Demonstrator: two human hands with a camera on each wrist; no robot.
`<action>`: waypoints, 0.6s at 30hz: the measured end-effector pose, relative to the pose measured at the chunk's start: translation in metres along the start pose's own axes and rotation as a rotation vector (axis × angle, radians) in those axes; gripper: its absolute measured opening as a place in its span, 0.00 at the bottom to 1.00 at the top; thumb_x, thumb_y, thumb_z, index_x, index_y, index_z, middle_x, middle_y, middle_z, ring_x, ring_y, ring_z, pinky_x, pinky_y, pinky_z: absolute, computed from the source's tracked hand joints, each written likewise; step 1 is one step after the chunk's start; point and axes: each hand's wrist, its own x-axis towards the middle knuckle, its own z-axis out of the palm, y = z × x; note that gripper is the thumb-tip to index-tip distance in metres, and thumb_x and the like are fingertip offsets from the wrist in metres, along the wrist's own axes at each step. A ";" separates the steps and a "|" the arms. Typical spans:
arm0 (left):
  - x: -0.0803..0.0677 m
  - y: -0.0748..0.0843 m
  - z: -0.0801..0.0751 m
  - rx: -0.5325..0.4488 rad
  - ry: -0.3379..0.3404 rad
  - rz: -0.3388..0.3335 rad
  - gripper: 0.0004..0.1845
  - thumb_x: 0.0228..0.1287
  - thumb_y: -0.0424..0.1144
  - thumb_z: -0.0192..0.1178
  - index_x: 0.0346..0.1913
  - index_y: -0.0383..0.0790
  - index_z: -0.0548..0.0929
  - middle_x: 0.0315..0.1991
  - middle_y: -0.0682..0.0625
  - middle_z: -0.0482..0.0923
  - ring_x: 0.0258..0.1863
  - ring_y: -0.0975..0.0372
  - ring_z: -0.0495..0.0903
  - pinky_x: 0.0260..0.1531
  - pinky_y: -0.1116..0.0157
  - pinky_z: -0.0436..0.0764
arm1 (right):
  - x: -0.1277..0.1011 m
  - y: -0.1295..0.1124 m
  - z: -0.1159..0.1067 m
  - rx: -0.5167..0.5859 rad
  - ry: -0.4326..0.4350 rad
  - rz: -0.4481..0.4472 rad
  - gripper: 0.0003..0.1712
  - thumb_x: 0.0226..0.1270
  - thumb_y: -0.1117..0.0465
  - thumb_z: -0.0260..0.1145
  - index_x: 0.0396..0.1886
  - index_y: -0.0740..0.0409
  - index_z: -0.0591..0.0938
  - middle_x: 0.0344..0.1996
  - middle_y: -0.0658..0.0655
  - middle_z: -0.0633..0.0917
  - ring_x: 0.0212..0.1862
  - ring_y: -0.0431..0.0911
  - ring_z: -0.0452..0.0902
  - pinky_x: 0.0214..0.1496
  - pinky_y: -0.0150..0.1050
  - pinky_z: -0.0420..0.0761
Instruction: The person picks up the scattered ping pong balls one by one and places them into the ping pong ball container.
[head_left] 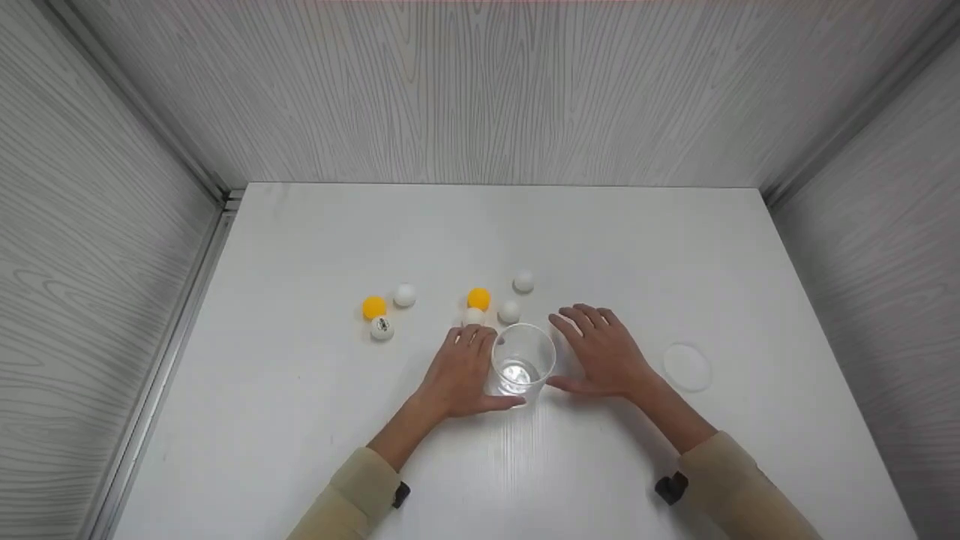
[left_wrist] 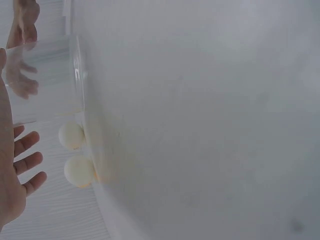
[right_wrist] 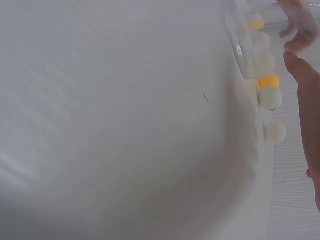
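1. Here, the clear plastic cup (head_left: 523, 360) stands upright on the white table (head_left: 300, 420), mouth up, directly between the two hands; its long axis is vertical.
2. The left hand (head_left: 466, 373) lies flat at the cup's 9 o'clock, fingers straight and pointing toward 12, thumb stretched under the cup's near side and seeming to touch its base. It grips nothing.
3. The right hand (head_left: 604, 351) lies flat at the cup's 3 o'clock, fingers spread and relaxed, thumb pointing toward the cup's base. It holds nothing either, and sits slightly farther off than the left, with a narrow gap to the cup wall.
4. At the cup's 12 o'clock, near the rim, sits a cluster: an orange ball (head_left: 478, 298), a white ball (head_left: 509, 311) beside it, another white ball (head_left: 473, 316) at the left fingertips, and a fourth white ball (head_left: 523, 282) farther back.
5. At 10 o'clock, well apart, a second orange ball (head_left: 373, 307) sits with two white ones, one of them printed (head_left: 382, 328).
6. A round translucent lid (head_left: 687, 367) lies flat at 3 o'clock, beyond the right hand.
7. Grey wood-grain walls (head_left: 480, 90) enclose the table on three sides.
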 end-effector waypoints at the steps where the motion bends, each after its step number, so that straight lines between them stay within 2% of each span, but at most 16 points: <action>1: 0.000 0.000 0.000 -0.003 0.000 -0.002 0.55 0.57 0.84 0.52 0.66 0.37 0.74 0.60 0.46 0.80 0.62 0.53 0.75 0.66 0.55 0.75 | 0.001 0.001 0.000 0.008 -0.005 0.004 0.55 0.59 0.20 0.59 0.73 0.53 0.73 0.65 0.58 0.81 0.66 0.56 0.78 0.63 0.56 0.81; 11: -0.001 0.000 0.001 -0.043 0.020 -0.010 0.53 0.57 0.83 0.54 0.66 0.38 0.73 0.59 0.46 0.79 0.61 0.54 0.75 0.64 0.55 0.76 | 0.011 0.009 0.007 0.056 -0.007 0.020 0.51 0.59 0.26 0.62 0.74 0.53 0.73 0.66 0.60 0.80 0.66 0.57 0.78 0.62 0.57 0.81; 18: -0.001 0.000 0.001 -0.022 0.019 -0.005 0.54 0.57 0.84 0.53 0.65 0.38 0.73 0.58 0.46 0.80 0.60 0.53 0.76 0.63 0.56 0.77 | 0.021 0.015 0.010 0.063 0.018 0.012 0.50 0.57 0.29 0.64 0.73 0.54 0.73 0.64 0.60 0.81 0.64 0.58 0.78 0.62 0.57 0.82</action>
